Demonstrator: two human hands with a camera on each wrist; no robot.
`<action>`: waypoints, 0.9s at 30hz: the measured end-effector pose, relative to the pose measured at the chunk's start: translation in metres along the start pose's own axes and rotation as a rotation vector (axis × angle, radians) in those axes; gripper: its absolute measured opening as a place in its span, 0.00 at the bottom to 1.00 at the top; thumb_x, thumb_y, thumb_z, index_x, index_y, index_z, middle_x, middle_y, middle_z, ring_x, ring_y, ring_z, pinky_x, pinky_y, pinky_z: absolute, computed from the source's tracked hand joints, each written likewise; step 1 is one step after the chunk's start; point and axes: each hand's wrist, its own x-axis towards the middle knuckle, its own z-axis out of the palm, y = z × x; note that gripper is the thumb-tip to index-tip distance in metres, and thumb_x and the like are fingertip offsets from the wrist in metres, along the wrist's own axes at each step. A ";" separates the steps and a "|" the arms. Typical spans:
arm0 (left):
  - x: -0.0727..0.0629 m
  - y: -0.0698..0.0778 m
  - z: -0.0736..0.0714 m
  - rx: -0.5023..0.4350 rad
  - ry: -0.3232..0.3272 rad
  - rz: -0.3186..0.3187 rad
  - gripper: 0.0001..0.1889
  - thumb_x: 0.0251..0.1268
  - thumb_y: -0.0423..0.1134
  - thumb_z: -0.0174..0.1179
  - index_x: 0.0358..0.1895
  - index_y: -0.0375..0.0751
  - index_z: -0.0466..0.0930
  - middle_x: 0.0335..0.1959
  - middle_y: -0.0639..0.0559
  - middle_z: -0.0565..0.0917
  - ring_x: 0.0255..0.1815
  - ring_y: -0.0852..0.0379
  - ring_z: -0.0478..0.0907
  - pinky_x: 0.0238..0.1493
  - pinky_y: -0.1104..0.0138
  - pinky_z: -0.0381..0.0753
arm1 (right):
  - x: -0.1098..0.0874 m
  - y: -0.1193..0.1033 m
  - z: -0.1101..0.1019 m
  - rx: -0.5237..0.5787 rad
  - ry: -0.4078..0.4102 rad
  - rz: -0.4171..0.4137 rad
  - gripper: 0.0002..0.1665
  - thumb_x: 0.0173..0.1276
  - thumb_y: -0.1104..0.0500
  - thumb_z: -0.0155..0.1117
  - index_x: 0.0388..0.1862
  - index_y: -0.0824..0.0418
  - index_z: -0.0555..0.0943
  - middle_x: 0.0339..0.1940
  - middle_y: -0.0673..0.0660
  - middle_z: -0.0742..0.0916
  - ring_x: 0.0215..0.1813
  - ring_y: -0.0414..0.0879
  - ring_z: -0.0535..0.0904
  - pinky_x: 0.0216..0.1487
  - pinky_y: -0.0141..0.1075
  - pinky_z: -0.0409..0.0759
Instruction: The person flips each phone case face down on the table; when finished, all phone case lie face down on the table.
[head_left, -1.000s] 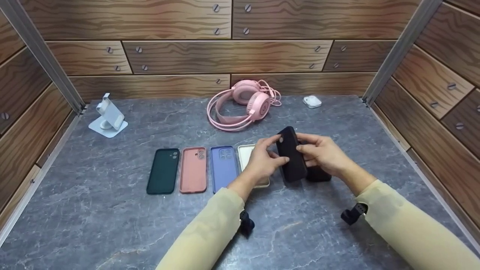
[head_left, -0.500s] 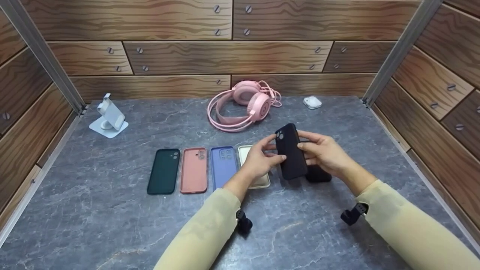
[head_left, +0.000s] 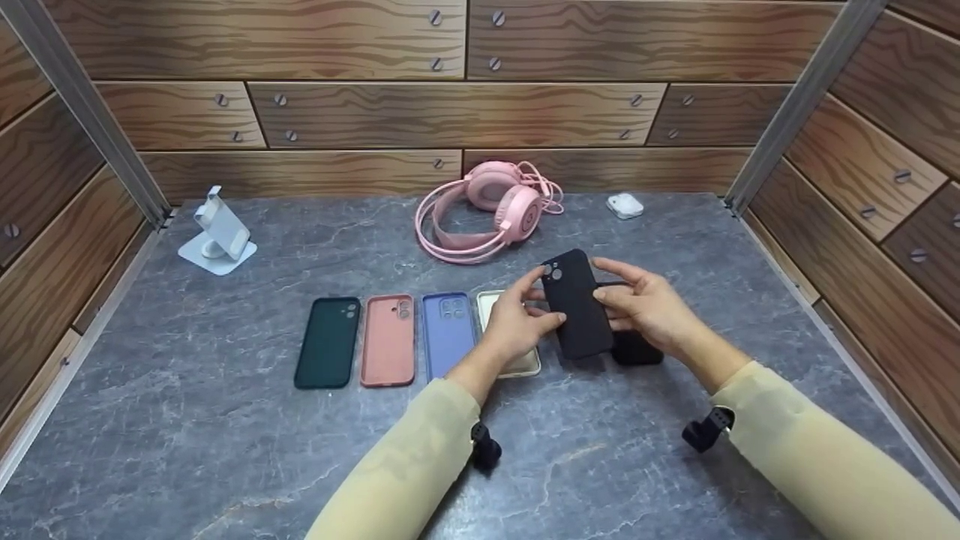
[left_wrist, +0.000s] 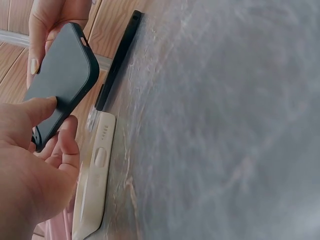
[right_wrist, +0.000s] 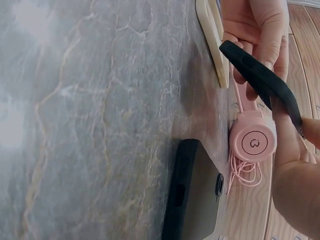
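A black phone case [head_left: 577, 307] is held above the table between both hands, its camera cutouts at the upper left in the head view. My left hand [head_left: 514, 322] pinches its left edge, thumb on the near face and fingers behind. On the opposite edge, the thumb and fingers of my right hand [head_left: 646, 309] grip the same case. From the right wrist, the held case [right_wrist: 260, 75] shows its side, looking slightly bowed. Beneath the right hand lies another black case-like piece [head_left: 637, 349], partly hidden; a round lens ring shows on this piece [right_wrist: 197, 195] in the right wrist view.
Left of the hands, a cream case [head_left: 525, 366], a blue case [head_left: 448, 330], a pink case [head_left: 387, 341] and a dark green case [head_left: 327, 343] lie in a row. Behind are pink headphones [head_left: 517, 214], a small white case [head_left: 625, 205] and a white stand [head_left: 223, 232].
The black phone case has turned more face-on to the head camera, and its top has shifted left. The left hand has moved slightly left with it; the right hand has barely moved.
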 end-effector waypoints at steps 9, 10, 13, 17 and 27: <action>-0.001 0.000 -0.001 0.013 0.016 -0.012 0.46 0.61 0.26 0.75 0.83 0.44 0.64 0.49 0.48 0.85 0.40 0.56 0.86 0.40 0.66 0.87 | 0.001 0.005 -0.004 -0.137 0.031 -0.016 0.36 0.79 0.66 0.64 0.82 0.68 0.66 0.48 0.56 0.91 0.43 0.47 0.91 0.39 0.39 0.89; -0.001 0.000 -0.001 0.015 0.017 -0.013 0.47 0.61 0.26 0.75 0.83 0.43 0.64 0.49 0.48 0.84 0.39 0.56 0.86 0.40 0.66 0.87 | 0.001 0.006 -0.005 -0.153 0.032 -0.014 0.36 0.79 0.66 0.64 0.82 0.67 0.66 0.48 0.55 0.91 0.43 0.47 0.91 0.40 0.39 0.89; -0.001 -0.001 -0.002 0.026 0.010 -0.007 0.47 0.61 0.26 0.76 0.83 0.43 0.64 0.48 0.48 0.84 0.40 0.55 0.86 0.41 0.66 0.87 | 0.002 0.007 -0.006 -0.191 0.035 -0.007 0.36 0.79 0.66 0.65 0.82 0.66 0.67 0.47 0.54 0.90 0.43 0.47 0.91 0.40 0.40 0.89; 0.000 -0.001 -0.002 0.043 0.002 -0.012 0.46 0.61 0.27 0.76 0.83 0.43 0.64 0.49 0.46 0.84 0.40 0.55 0.85 0.42 0.67 0.86 | 0.002 0.009 -0.008 -0.240 0.033 -0.004 0.38 0.76 0.67 0.67 0.82 0.65 0.67 0.50 0.59 0.89 0.45 0.46 0.90 0.43 0.42 0.90; 0.001 -0.002 -0.002 0.077 -0.006 -0.031 0.46 0.60 0.28 0.76 0.82 0.43 0.65 0.47 0.46 0.82 0.41 0.55 0.84 0.40 0.67 0.86 | 0.003 0.013 -0.012 -0.367 -0.006 -0.022 0.39 0.73 0.68 0.70 0.81 0.65 0.69 0.57 0.72 0.87 0.44 0.45 0.88 0.39 0.40 0.89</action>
